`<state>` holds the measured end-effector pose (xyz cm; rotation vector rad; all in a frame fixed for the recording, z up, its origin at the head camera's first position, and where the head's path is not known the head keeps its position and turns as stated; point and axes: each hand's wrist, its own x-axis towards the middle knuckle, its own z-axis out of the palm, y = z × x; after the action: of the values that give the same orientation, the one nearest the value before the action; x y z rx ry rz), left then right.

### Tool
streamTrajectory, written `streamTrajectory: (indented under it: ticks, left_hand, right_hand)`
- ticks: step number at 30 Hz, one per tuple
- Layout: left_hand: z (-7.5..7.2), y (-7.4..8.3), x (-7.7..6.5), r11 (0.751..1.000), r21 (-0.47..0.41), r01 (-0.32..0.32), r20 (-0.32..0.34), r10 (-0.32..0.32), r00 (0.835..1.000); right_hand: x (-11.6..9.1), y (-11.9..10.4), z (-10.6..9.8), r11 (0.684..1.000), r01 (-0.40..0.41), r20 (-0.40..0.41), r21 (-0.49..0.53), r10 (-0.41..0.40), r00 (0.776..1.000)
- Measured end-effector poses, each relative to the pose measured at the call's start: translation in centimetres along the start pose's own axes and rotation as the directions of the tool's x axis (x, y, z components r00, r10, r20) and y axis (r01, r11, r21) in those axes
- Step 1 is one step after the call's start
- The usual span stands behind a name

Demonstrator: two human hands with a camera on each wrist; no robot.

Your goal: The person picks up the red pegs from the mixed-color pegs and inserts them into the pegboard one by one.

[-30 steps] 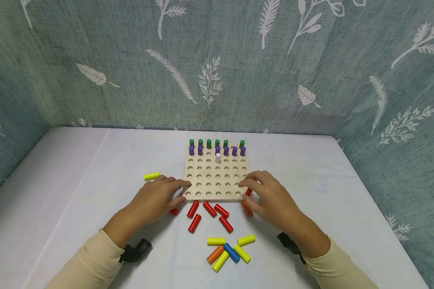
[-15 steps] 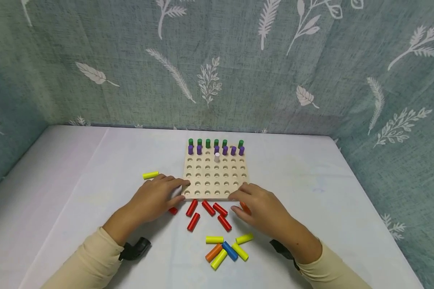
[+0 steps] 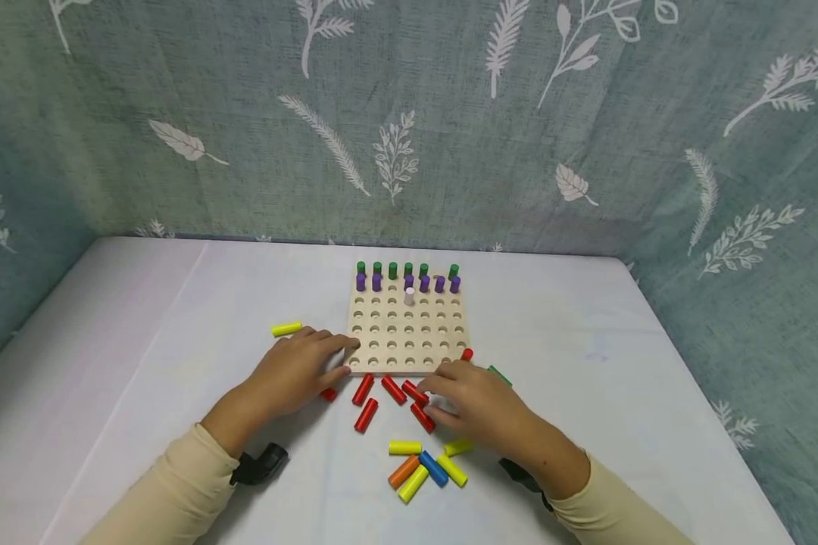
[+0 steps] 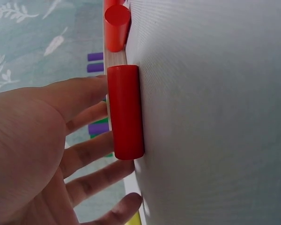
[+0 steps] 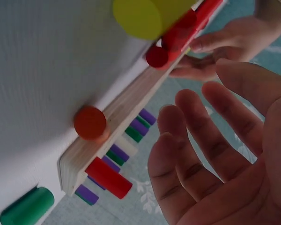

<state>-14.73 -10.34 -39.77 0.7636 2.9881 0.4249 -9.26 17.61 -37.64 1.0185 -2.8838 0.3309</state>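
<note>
A wooden pegboard lies on the white cloth, with green pegs and purple pegs along its far rows and one white peg. My left hand rests at the board's front left corner, index finger over the edge, thumb at the corner. Close by its thumb lies a red peg. My right hand hovers beside red pegs in front of the board, fingers loosely bent and holding nothing. Another red peg stands in the board's near right corner, partly hidden by that hand in the head view.
Yellow pegs, a blue peg and an orange peg lie nearer the body. One yellow peg is left of the board, a green peg right of it. Behind rises a leaf-patterned curtain.
My right hand has let go of the red peg at the board's right corner and moved left and nearer the body, uncovering a green peg. My left hand stays at its corner.
</note>
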Motion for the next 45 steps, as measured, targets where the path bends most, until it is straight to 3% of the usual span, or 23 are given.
streamTrajectory:
  ticks: [13, 21, 33, 45]
  left_hand:
    - [0.5, 0.2, 0.0, 1.000, 0.011, 0.007, 0.001, -0.007, 1.000]
    - [0.4, 0.0, -0.1, 1.000, -0.007, 0.008, 0.009, -0.008, 1.000]
    - [0.1, -0.1, 0.2, 1.000, -0.011, -0.002, 0.009, 0.002, 1.000]
    - [0.2, -0.2, 0.4, 1.000, -0.013, 0.004, 0.011, -0.004, 1.000]
  right_hand:
    - [-0.3, 0.1, 1.3, 1.000, 0.013, 0.057, 0.010, -0.014, 0.998]
    - [-0.1, 0.1, 1.4, 0.999, -0.040, 0.178, 0.036, 0.033, 0.983]
    - [0.2, 0.5, 1.2, 0.990, -0.075, 0.209, 0.122, 0.048, 0.977]
    - [0.3, 0.5, 1.2, 0.986, -0.092, 0.223, 0.139, 0.059, 0.973]
